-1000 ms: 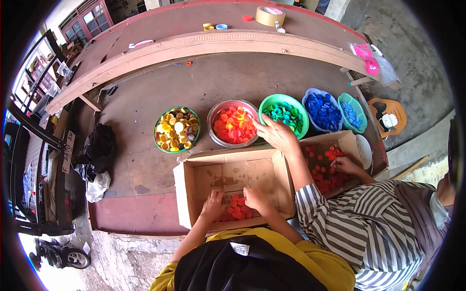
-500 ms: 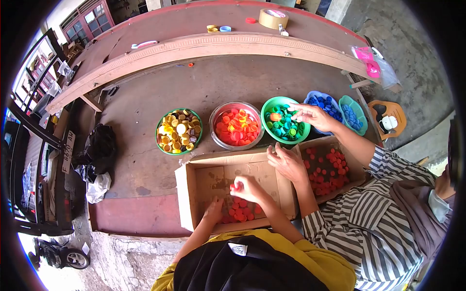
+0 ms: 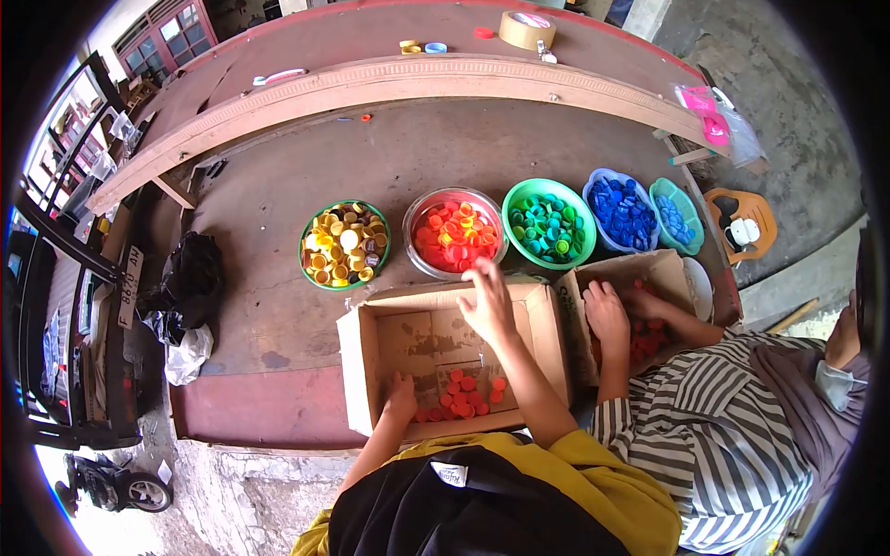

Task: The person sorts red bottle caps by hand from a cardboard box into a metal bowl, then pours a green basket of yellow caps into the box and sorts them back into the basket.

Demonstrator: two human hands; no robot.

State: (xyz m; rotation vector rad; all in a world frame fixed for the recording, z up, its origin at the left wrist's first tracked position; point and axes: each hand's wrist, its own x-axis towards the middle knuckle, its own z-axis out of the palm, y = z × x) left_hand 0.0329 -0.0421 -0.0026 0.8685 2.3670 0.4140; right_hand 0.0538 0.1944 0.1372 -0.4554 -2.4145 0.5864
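Above box (image 3: 357,357), right hand (image 3: 487,301) (apparently splayed)

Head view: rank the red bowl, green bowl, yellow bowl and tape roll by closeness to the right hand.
1. Red bowl, just ahead of the right hand.
2. Green bowl, ahead to the right.
3. Yellow bowl, ahead to the left.
4. Tape roll, far back.

Four bowls stand in a row on the bench (image 3: 278,176): a green-rimmed bowl (image 3: 301,250) of yellow caps, a green bowl (image 3: 549,183) of green caps, and a blue bowl (image 3: 607,172) and a teal bowl (image 3: 696,232) of blue caps. Beside them a co-worker's hand (image 3: 607,315) lies in a second cardboard box (image 3: 640,266). A carved wooden beam (image 3: 399,79) crosses the bench. Beyond it sits a tape roll (image 3: 527,30), with a pink packet (image 3: 709,116) at its right end. A black bag (image 3: 190,278) lies at the left edge.
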